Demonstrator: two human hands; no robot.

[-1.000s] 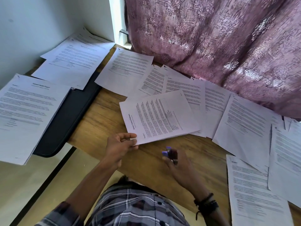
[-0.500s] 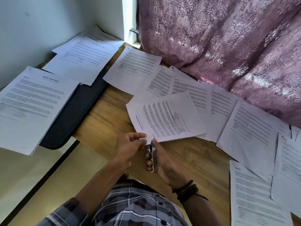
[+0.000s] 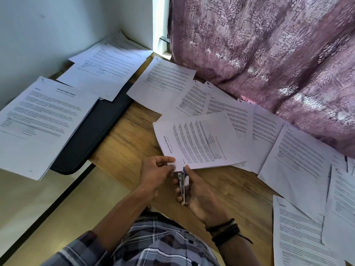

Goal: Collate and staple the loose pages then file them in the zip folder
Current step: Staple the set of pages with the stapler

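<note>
Compared with the frame one second earlier, the right hand [image 3: 201, 194] has carried the stapler [image 3: 182, 186] from a position apart from the paper, over the bare table [image 3: 130, 139], up to the near corner of the collated set of pages [image 3: 199, 143]; half a second ago it had already reached that corner, and the position is unchanged since. The left hand [image 3: 155, 169] keeps its hold throughout: thumb and forefinger pinch the near corner of the set, just left of the stapler's nose. The right hand's fingers are curled round the stapler body, which points away from the person with its front end at the paper's edge; whether the paper sits inside the stapler's mouth cannot be told. The set lies flat on the table, extending away and to the right of both hands. The zip folder [image 3: 96, 131] lies well to the left, partly under two stacks of pages [image 3: 42, 121]. Further loose pages [image 3: 299, 158] are spread along the curtain [image 3: 269, 54]
</note>
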